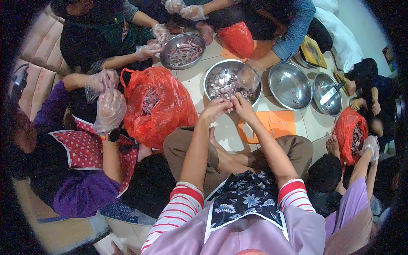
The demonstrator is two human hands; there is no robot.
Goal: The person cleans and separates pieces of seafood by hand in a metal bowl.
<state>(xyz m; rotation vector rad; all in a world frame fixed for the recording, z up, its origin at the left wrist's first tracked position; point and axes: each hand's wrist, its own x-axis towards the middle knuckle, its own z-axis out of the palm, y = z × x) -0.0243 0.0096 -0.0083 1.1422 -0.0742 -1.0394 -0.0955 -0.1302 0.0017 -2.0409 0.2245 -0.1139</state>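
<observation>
My left hand (pixel 217 110) and my right hand (pixel 243 107) meet at the near rim of a steel bowl (pixel 222 68). Their fingers are pinched together; whatever small thing is between them is too small to make out. Pinkish-grey cut pieces (pixel 223 85) lie in the bowl. Across from me, a co-worker's hand in a clear plastic glove (pixel 250 77) reaches into the same bowl. An orange cutting board (pixel 278 121) lies on the tiles just right of my hands, with small thin pieces on it.
Left of me stands a red plastic bag (pixel 174 106) of pinkish strips, beside a gloved co-worker. Further off is a bowl of strips (pixel 183 53). To the right are a steel basin (pixel 289 85), a bowl with a cleaver (pixel 328 97) and another red bag (pixel 349 131).
</observation>
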